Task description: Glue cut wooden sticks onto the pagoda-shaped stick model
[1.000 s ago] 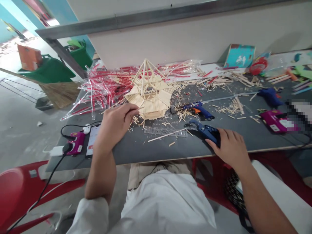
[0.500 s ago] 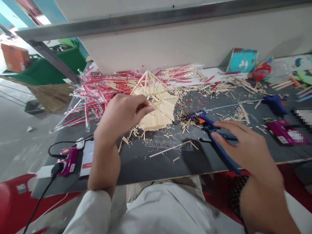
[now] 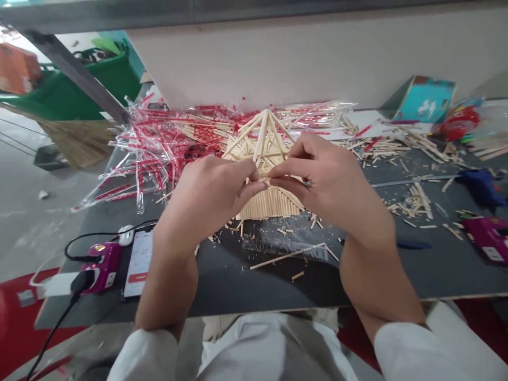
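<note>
Nearest to the camera are two white sleeves (image 3: 151, 354), and from them the forearms go up to the counter (image 3: 222, 286), a dark grey board with a pale edge. The left hand (image 3: 206, 198) and the right hand (image 3: 325, 180) both are closed narrow, and their fingertips meet and pinch the stick model (image 3: 270, 203) at its middle. This one model stands on the counter between the hands, made from many thin pale wooden sticks. Its lower part has ribbed rows laid side by side, and above is a pointed open frame of sticks, like a roof.

Just in front of the model lies one clear plastic ruler (image 3: 286, 246) with a long stick (image 3: 289, 256) on it. On the left are one phone (image 3: 138, 264) and one magenta plug-in unit (image 3: 101, 267) with a black cable.

Behind the model is a big heap of red-marked sticks in clear plastic wrappers (image 3: 159, 148). Loose wooden pieces (image 3: 415, 201) are scattered to the right, near one blue glue gun (image 3: 482, 188) and a second magenta unit (image 3: 490, 246).
</note>
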Demonstrator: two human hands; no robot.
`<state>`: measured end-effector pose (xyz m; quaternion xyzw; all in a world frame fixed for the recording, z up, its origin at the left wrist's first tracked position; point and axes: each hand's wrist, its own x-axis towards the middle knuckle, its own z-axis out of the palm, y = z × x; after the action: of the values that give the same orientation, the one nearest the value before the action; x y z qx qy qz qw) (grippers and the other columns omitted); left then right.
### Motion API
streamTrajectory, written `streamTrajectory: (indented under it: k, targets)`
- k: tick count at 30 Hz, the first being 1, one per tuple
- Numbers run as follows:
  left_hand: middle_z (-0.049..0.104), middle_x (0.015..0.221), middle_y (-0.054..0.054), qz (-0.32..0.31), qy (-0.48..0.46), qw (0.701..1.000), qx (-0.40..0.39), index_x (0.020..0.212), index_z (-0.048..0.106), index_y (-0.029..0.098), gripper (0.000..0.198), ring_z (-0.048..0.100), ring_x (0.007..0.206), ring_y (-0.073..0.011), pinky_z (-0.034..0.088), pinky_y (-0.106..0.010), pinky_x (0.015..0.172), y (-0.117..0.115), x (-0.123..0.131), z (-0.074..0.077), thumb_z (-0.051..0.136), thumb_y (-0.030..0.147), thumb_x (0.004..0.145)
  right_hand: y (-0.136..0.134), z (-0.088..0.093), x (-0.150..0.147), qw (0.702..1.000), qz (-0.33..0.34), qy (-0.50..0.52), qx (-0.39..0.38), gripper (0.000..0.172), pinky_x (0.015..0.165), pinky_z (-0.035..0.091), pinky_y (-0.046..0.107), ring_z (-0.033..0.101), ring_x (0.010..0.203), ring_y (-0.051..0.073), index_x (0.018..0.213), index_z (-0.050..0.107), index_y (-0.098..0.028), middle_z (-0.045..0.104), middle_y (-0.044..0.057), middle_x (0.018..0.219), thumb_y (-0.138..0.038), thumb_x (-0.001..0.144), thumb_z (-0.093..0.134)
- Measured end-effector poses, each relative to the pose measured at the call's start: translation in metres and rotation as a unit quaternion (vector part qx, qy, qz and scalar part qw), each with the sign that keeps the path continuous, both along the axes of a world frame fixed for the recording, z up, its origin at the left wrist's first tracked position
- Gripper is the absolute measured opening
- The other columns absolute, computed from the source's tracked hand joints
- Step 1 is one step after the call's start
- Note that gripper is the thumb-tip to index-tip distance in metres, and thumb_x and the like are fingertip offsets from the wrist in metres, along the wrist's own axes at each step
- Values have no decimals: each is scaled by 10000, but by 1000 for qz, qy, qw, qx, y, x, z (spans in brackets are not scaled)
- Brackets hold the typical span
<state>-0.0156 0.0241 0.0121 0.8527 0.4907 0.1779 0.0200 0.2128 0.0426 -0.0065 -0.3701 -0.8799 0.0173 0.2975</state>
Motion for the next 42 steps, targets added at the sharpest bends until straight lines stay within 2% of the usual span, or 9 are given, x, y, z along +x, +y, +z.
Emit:
streamTrajectory:
  k: [4,6,9,14,20,26,33,39,42]
  targets:
    - [665,641,42,12,-46,999,-21,911,665,226,277,592,563,-124,411,-286,625,3,-11,5,776,480,913,2,-4,0,999,-36,15,9,145,693,490,332,576,764,151,939,790,-253,617,71,1084,-274,999,660]
    - [690,675,51,19,-64,996,-50,1027,654,231,293,629,591,-130,433,-283,641,7,-15,7,801,447,895,1,-3,1,999,-51,8,-3,181,701,501,338,581,746,145,951,786,-256,639,76,1152,-273,1020,619]
    - [724,737,53,5,-63,993,-100,1174,643,224,340,645,596,-121,449,-277,669,14,-15,5,769,416,922,1,0,2,999,-45,-18,-26,195,717,507,353,624,783,165,978,786,-221,671,88,1142,-253,1026,600]
    - [707,699,49,-44,-46,992,-106,1063,711,203,231,631,594,-95,429,-253,664,23,-11,-1,692,417,978,2,1,3,998,-38,-46,-36,204,765,510,357,672,874,196,1000,759,-187,713,100,1132,-206,1036,558]
    - [717,715,45,-35,-91,986,-136,1044,684,219,160,650,595,-99,472,-254,671,21,-10,-2,671,360,970,7,-2,2,999,-5,-36,-30,223,735,506,356,681,871,217,980,733,-190,717,92,996,-227,1051,524]
    - [687,654,53,-27,-90,986,-136,991,670,216,68,656,602,-113,483,-263,685,19,0,-1,636,266,959,7,-2,0,999,-12,-34,-7,233,669,491,349,666,790,200,963,723,-221,699,72,942,-278,1060,519]
    - [713,706,43,7,-112,987,-112,1042,693,207,116,636,593,-100,521,-263,743,28,2,-7,630,283,981,16,-8,-3,999,-38,-17,-11,185,712,483,357,668,844,211,965,703,-189,682,79,974,-201,1036,533]
    - [684,673,57,-11,-121,988,-92,971,685,210,58,608,584,-84,515,-245,729,40,1,-9,662,262,958,24,-12,-1,999,-18,17,-20,182,762,523,369,667,855,209,990,705,-214,678,72,984,-196,1031,528]
    - [709,704,46,-17,-102,989,-103,1013,682,227,98,645,619,-105,517,-262,744,41,-2,-8,661,310,964,25,-12,1,999,-11,30,-17,182,790,542,386,679,895,219,985,707,-226,683,70,1039,-209,1035,532]
